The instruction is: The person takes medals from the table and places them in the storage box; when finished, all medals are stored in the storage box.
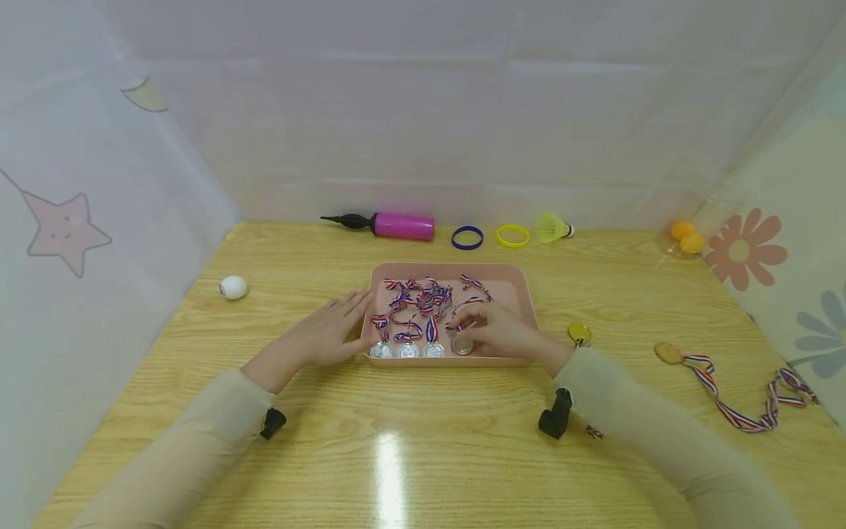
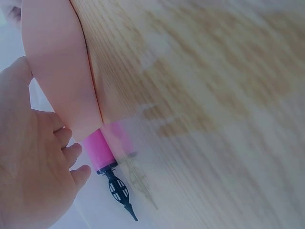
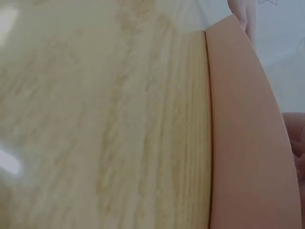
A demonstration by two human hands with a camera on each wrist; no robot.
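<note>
A pink tray (image 1: 522, 283) holds several silver medals with red, white and blue ribbons. Three silver medals, one of them a medal (image 1: 407, 350) in the middle, lie in a row along the near wall, their ribbons (image 1: 429, 294) bunched behind them. My right hand (image 1: 499, 330) reaches over the tray's right part and pinches another silver medal (image 1: 462, 344) at the row's right end. Along the tray's left side lies my left hand (image 1: 333, 327), fingers extended and touching the rim. The right wrist view shows mostly the tray's outer wall (image 3: 248, 129), hiding most of the right hand.
Behind the tray lie a pink hand pump (image 1: 403, 225), a blue wristband (image 1: 467, 238), a yellow wristband (image 1: 512, 236) and a yellow shuttlecock (image 1: 551, 228). Two orange balls (image 1: 692, 243) sit far right, a white ball (image 1: 233, 287) left. Gold medals (image 1: 669, 353) with ribbons lie right.
</note>
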